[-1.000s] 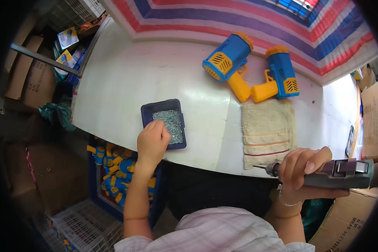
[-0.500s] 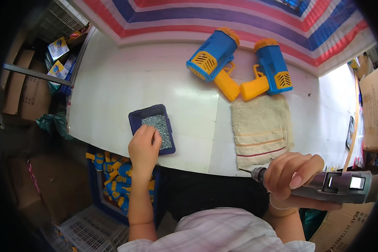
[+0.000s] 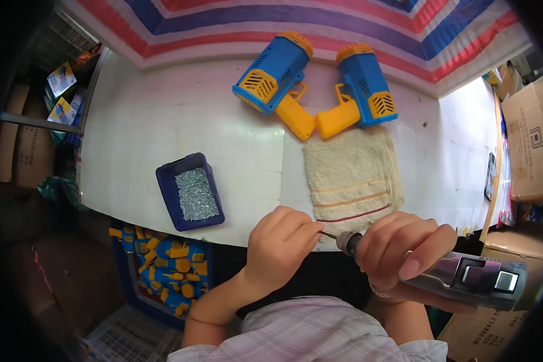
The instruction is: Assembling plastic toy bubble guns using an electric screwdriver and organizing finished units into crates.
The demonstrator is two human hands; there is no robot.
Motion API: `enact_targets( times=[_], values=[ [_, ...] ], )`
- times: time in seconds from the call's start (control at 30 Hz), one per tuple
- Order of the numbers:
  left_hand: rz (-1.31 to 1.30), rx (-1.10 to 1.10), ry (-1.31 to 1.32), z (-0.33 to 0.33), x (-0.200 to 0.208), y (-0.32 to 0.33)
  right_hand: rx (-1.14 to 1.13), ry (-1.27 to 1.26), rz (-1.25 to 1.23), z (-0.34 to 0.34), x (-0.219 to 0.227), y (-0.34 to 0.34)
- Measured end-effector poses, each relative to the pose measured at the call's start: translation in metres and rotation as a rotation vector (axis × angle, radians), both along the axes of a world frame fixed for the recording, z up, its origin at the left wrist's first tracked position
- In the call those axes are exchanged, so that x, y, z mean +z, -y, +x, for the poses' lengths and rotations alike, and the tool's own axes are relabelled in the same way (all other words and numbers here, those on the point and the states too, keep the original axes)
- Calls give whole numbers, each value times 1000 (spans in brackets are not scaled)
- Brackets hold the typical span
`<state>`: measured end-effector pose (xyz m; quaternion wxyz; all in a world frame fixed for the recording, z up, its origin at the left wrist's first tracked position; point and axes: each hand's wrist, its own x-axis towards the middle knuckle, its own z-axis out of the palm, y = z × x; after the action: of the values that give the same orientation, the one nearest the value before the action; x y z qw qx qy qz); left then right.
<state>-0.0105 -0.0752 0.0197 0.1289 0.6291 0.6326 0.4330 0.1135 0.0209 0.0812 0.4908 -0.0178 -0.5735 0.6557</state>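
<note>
My right hand (image 3: 404, 250) is wrapped round a grey electric screwdriver (image 3: 464, 277), its thin bit pointing left over the table's front edge. At the bit's tip, my left hand (image 3: 283, 246) is closed in a pinch; whatever lies between the fingertips is hidden. To the left, a dark blue plastic box (image 3: 170, 196) holds a heap of small silvery screws (image 3: 197, 196). Beyond my hands lies a folded beige towel (image 3: 347, 166). Behind it are two blue-and-yellow toy guns, a left one (image 3: 274, 81) and a right one (image 3: 362, 90), their yellow handles close together.
The white table (image 3: 127, 133) is backed by a striped red, white and blue sheet (image 3: 271, 21). Below its left front edge stands a blue crate (image 3: 123, 265) full of blue-and-yellow toy guns. Cardboard boxes (image 3: 528, 139) stand at the right.
My left hand has left the screw box and moved right to the screwdriver's bit, still pinched. The screwdriver stays in my right hand, slightly shifted. The whole view has shifted a little.
</note>
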Motion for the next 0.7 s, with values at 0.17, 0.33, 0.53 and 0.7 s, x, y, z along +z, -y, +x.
enact_targets(
  times=[0.17,0.33,0.53,0.7],
  values=[
    [22,-17,-78,0,1,-7,-19,-8,51,6,-5,-3],
    [57,-271,-198,-19,14,-40,-70,-58,-143,25,-4,-1],
    [143,-156,-1062,-85,-46,-126,-137,16,-171,28,-8,2],
    [4,-365,-1006,-66,-13,-114,-265,49,-43,43,-14,-2]
  ],
)
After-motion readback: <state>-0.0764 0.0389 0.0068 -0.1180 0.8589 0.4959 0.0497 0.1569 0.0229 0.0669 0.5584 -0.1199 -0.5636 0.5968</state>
